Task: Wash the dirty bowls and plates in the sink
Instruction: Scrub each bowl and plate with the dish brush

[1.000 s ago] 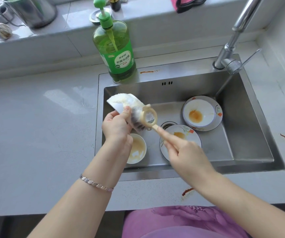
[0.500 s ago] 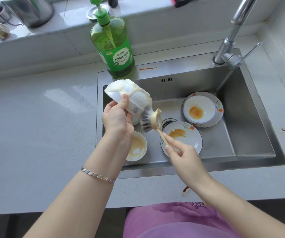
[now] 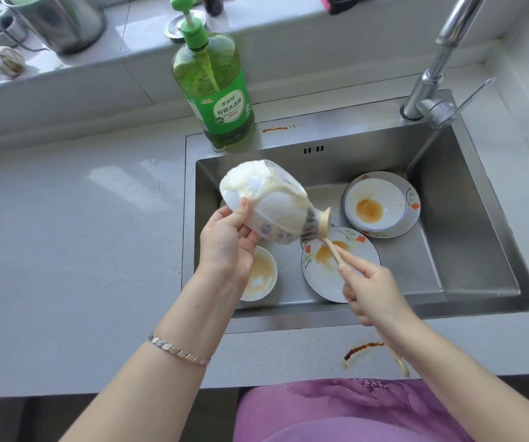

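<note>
Head view: the left hand [image 3: 228, 247] grips the foamy bowl [image 3: 266, 202] above the sink [image 3: 368, 135]. Since a second ago it has tipped the bowl further over, so the lathered outside now faces up. The right hand [image 3: 374, 291], fingers closed round the brush [image 3: 320, 223] handle, has moved the bristles from the rim to the bowl's underside. Scrubbing this bowl seems nearly done, though rinsing remains. The small bowl [image 3: 261, 275], plate [image 3: 322, 282] and stained dish [image 3: 374, 202] lie unwashed below.
</note>
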Available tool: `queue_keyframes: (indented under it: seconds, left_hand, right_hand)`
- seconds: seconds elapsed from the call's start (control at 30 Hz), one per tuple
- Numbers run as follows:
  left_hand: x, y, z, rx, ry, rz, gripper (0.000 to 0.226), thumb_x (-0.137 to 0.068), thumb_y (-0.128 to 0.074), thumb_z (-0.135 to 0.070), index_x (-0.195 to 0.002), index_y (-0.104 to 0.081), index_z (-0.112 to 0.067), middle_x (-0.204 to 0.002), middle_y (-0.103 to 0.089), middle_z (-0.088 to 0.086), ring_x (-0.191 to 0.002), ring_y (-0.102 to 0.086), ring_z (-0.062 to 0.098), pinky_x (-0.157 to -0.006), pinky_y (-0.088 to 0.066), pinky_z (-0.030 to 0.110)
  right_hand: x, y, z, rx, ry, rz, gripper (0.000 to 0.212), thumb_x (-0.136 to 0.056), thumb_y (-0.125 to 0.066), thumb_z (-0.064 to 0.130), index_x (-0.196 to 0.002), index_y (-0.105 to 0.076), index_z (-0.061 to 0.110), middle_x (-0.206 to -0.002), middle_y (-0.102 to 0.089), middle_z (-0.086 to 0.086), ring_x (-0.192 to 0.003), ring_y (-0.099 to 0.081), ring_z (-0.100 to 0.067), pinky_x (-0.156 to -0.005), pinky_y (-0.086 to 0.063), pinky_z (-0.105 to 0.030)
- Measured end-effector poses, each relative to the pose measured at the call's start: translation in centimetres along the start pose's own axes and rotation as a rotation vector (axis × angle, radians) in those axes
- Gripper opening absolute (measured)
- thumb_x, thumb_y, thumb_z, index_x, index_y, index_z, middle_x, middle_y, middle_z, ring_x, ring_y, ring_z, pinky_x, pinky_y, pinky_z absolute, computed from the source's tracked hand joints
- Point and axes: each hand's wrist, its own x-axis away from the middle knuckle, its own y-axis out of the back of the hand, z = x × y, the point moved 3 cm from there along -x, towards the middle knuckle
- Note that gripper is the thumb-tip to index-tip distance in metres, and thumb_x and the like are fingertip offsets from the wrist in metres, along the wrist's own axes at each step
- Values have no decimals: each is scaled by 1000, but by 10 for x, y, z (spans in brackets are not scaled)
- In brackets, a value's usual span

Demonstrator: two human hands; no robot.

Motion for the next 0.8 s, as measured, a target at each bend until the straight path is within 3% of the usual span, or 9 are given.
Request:
queue_keyframes:
  seconds: [0.1,0.23,0.4,0.53,0.63,0.7,0.8]
  left_hand:
    - [6,13,-1,-173,51,116,8,-91,-52,-4,-86,-58,-6,-67,-70,3,-59,-68,11,-51,-54,21]
    - [11,27,2,-448,91,242,7,-85,-54,-1,-83,-59,-5,-65,-68,3,-54,-65,11,-48,-51,20]
    - [2,37,11,-707,17,98,9,-81,-64,3,-82,-60,-4,-67,-66,8,-62,-62,22,-55,-49,27]
    - [-1,43,12,-675,-18,-6,7,-83,-63,2,-83,-61,-4,-78,-64,14,-69,-61,26,-62,-49,32]
    - [0,42,10,-582,-34,-47,6,-85,-61,1,-83,-60,-5,-83,-64,14,-71,-61,25,-60,-50,33]
    - [-1,39,7,-525,-57,-93,6,-85,-62,0,-83,-60,-6,-84,-64,13,-71,-60,24,-59,-49,32]
    - [-5,35,5,-515,-69,-137,7,-84,-63,0,-82,-60,-7,-84,-64,11,-74,-60,24,-62,-50,33]
  right_hand:
    - [-7,20,0,-28,-64,10,34,-99,-42,17,-119,-52,43,-44,-26,10,-34,-15,-3,-35,-14,-8]
    - [-13,37,9,43,-67,57,34,-98,-42,16,-113,-55,44,-47,-25,9,-36,-15,-3,-34,-13,-8]
    - [3,27,26,284,153,157,40,-97,-44,11,-110,-53,47,-46,-23,12,-34,-18,-3,-36,-22,-8]
    - [14,13,17,440,217,167,40,-97,-44,14,-123,-49,44,-35,-24,11,-39,-24,-6,-51,-26,-12]
    - [10,12,0,457,161,134,40,-98,-43,15,-126,-49,41,-31,-31,13,-47,-24,-5,-47,-23,-14]
    - [20,6,-8,432,174,161,40,-97,-43,12,-126,-49,40,-32,-28,13,-41,-26,-5,-48,-25,-9]
    - [35,-2,-10,369,217,178,41,-97,-44,13,-122,-50,45,-41,-21,12,-47,-21,-7,-62,-25,-16]
